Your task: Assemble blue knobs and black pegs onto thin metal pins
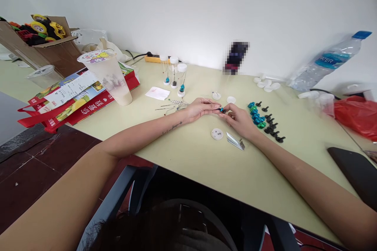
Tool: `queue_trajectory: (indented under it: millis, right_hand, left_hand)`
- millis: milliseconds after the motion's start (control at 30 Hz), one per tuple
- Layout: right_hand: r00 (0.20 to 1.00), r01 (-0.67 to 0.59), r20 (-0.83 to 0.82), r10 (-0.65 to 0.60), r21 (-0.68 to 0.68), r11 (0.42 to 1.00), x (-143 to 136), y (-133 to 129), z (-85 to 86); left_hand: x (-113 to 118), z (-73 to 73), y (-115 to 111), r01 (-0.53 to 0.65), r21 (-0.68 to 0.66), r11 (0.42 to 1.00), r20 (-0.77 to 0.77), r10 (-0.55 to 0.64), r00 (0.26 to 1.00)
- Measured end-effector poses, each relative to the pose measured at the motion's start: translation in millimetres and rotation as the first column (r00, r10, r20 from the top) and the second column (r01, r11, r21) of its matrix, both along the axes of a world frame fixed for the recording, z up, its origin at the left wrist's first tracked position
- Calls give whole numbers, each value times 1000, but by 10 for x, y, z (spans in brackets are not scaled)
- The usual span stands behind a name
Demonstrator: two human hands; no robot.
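My left hand (203,110) and my right hand (239,119) meet over the middle of the table. Their fingertips pinch a small shiny blue-and-black part (222,110) from both sides. A thin pale line runs along my left fingers, too fine to name. Right of my right hand lie several shiny blue and green knob-like pieces (257,116) beside black stemmed pieces (272,124). A round white lid (217,134) with small bits in it and a row of thin metal rods (235,141) lie nearer me. More thin rods (173,106) are scattered by my left wrist.
Three clear tubes (182,80) with white caps stand behind a paper slip (157,93). A drink cup (118,86) and a red bag (88,113) are at left, near a cardboard box (59,51). At right are a water bottle (326,64), red plastic (357,115) and a phone (353,168).
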State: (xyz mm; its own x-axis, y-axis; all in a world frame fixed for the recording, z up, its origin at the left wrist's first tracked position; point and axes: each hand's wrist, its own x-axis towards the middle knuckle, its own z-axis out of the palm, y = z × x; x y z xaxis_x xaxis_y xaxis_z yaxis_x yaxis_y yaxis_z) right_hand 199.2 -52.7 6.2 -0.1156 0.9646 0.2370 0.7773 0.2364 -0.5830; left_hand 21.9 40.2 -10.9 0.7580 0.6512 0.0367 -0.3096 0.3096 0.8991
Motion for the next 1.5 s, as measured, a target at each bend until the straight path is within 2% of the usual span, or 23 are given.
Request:
queue_trajectory:
  millis: [333, 1500]
  right_hand:
    - [1000, -7, 27, 6, 10, 1000, -1, 4, 13]
    - [996, -14, 90, 11, 41, 999, 18, 26, -29]
  left_hand:
    - [-6, 45, -38, -12, -14, 1000, -3, 12, 1000]
    - [3, 18, -10, -4, -9, 1000, -11, 4, 1000]
